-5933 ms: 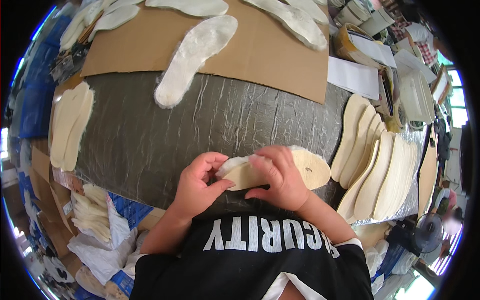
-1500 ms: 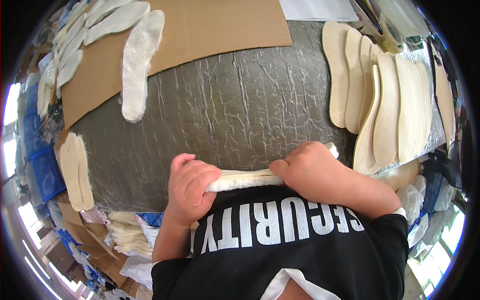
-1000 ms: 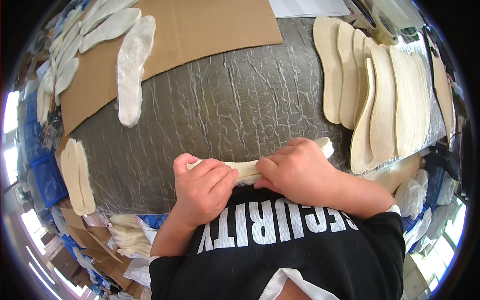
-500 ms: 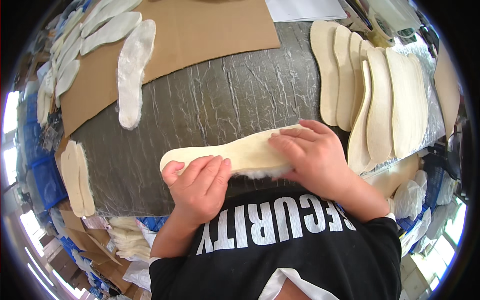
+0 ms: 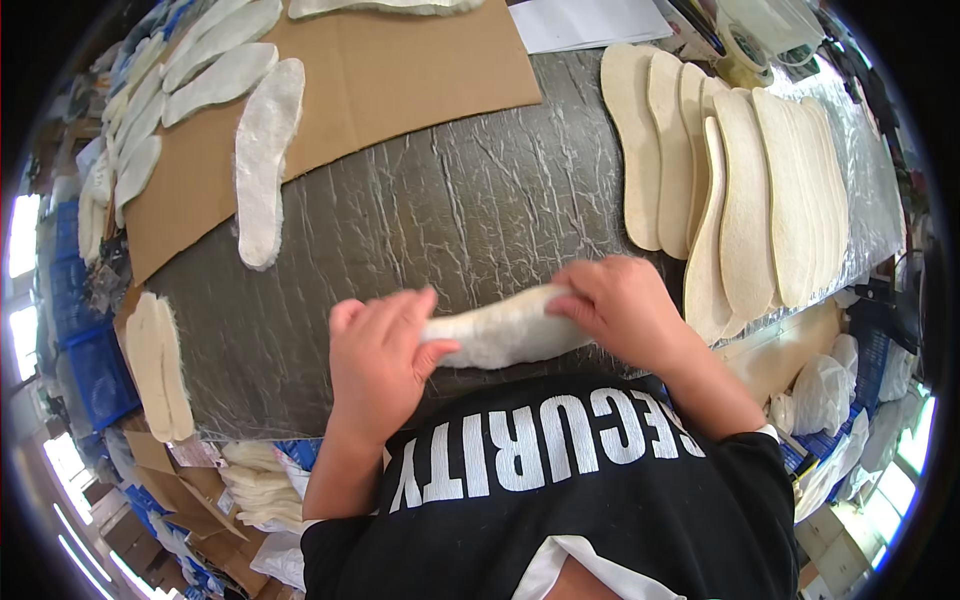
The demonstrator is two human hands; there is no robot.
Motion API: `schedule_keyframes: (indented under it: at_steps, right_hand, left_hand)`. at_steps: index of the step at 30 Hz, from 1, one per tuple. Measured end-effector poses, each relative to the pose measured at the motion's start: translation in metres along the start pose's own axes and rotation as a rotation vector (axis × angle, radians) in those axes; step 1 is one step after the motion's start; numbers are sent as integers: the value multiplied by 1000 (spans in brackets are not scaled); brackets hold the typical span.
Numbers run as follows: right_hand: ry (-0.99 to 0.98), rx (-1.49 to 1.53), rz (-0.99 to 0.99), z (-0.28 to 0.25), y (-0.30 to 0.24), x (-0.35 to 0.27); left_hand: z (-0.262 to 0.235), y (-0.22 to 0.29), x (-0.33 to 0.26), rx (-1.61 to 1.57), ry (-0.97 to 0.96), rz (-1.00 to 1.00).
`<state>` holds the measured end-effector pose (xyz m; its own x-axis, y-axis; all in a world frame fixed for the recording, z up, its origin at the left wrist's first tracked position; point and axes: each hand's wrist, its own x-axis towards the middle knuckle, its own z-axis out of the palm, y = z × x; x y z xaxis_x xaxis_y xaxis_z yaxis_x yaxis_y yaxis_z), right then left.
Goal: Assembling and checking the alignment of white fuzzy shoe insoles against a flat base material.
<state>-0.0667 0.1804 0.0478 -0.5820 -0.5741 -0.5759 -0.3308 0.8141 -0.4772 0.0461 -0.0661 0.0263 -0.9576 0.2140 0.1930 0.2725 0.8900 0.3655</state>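
Both hands grip one insole (image 5: 505,335), held level just above the dark table close to my body, its white fluffy side facing me. My left hand (image 5: 380,350) is closed around one end, thumb on the fleece; its fingers are slightly blurred. The other end is pinched in my right hand (image 5: 625,310), thumb against the fluff and fingers behind. A thin cream edge shows along the insole's top, and both its tips are hidden by my hands.
Cream insoles (image 5: 795,200) overlap in a row at the right. White fleece insoles (image 5: 268,165) lie on and beside brown cardboard (image 5: 410,75) at the far left. More insoles (image 5: 158,365) rest at the table's left edge. White paper (image 5: 590,24) and clear containers (image 5: 775,30) stand at the back.
The insole has been tipped over from its smooth cream face to its fluffy side. My hands have shifted to grip its ends. The view has shifted slightly.
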Motion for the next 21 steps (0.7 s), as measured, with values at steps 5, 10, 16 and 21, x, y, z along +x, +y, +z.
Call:
schedule_keyframes:
  at_steps: [5, 10, 16, 21]
  right_hand:
    - [605, -241, -375, 43, 24, 26]
    - [451, -386, -427, 69, 21, 31]
    - [482, -438, -458, 66, 25, 32]
    - [705, -37, -713, 78, 66, 28]
  left_hand:
    - [28, -8, 6, 118, -170, 86]
    - [52, -20, -2, 34, -257, 7]
    - [57, -18, 3, 34, -242, 21]
    - [61, -17, -12, 75, -73, 48]
